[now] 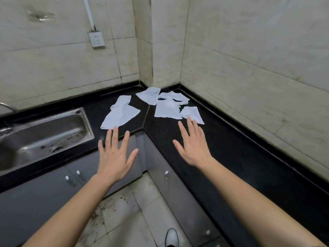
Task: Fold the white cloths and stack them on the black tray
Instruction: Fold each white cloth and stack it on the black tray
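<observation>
I see both hands spread wide, fingers straight, holding nothing. The left hand (pixel 114 155) sits over the near edge of the black tabletop (pixel 231 139), right of the sink (pixel 44 132). Its longest fingertip reaches the near corner of the left cloth (pixel 121 114); I cannot tell whether it touches. The right hand (pixel 193 145) is over the tabletop, with its fingertips at the near edge of the small cloth (pixel 192 114). Just left of that lies the middle cloth (pixel 167 108), flat and unfolded. The crumpled cloth (pixel 178 97) and the far cloth (pixel 149 95) lie beyond, in the far corner, well apart from both hands.
</observation>
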Tool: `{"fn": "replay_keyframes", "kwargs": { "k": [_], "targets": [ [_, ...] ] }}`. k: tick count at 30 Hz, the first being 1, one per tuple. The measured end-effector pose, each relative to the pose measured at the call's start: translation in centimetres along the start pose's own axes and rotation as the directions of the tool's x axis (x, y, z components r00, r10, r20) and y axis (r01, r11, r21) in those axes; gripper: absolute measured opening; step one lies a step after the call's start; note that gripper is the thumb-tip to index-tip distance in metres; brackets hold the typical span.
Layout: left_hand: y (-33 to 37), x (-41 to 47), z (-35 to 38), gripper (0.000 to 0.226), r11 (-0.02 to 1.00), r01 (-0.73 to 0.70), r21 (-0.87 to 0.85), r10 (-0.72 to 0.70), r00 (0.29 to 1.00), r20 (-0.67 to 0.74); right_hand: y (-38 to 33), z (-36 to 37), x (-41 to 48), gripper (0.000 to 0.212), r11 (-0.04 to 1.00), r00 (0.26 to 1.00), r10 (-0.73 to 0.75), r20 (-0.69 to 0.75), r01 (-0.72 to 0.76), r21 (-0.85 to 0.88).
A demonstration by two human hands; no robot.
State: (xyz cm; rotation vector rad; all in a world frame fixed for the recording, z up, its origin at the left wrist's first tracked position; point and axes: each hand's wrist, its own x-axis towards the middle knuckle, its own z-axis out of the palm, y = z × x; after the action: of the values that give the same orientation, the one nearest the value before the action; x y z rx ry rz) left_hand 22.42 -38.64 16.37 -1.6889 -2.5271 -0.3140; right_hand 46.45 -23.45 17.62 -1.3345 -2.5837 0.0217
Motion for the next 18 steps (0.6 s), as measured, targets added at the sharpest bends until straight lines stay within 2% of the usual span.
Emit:
{"fn": "replay_keyframes", "kwargs": {
  "k": [4, 10, 14, 16, 18],
  "targets": [
    [-3.2, 3.9, 2.1, 0.078, 0.999, 0.039, 0.031, -0.042, 0.996, 0.081, -1.1, 3.2, 5.4, 0.072, 1.0, 0.998, -0.026, 0.058, 0.025, 0.003],
    [-6.7, 16.9, 4.6, 0.074, 0.991, 0.021, 0.131, -0.054, 0.966, 0.252, -1.4, 8.1, 18.6, 0.074, 0.999, 0.996, -0.046, 0.08, 0.045, 0.014],
    [-7.6, 25.5, 4.4, 0.074, 0.974, -0.062, 0.219, -0.006, 0.954, 0.299, -0.5, 9.6, 26.0, 0.074, 0.999, 0.994, -0.02, 0.108, 0.015, 0.052],
    [-7.4, 29.7, 4.2, 0.081, 0.971, -0.087, 0.222, 0.02, 0.958, 0.287, 0.2, 10.2, 29.9, 0.073, 0.998, 0.994, -0.01, 0.106, 0.004, 0.057],
    [-7.4, 32.9, 4.5, 0.077, 0.979, -0.088, 0.186, 0.032, 0.958, 0.285, 0.5, 10.7, 32.8, 0.072, 0.998, 0.992, 0.016, 0.126, -0.024, 0.063]
  ]
}}
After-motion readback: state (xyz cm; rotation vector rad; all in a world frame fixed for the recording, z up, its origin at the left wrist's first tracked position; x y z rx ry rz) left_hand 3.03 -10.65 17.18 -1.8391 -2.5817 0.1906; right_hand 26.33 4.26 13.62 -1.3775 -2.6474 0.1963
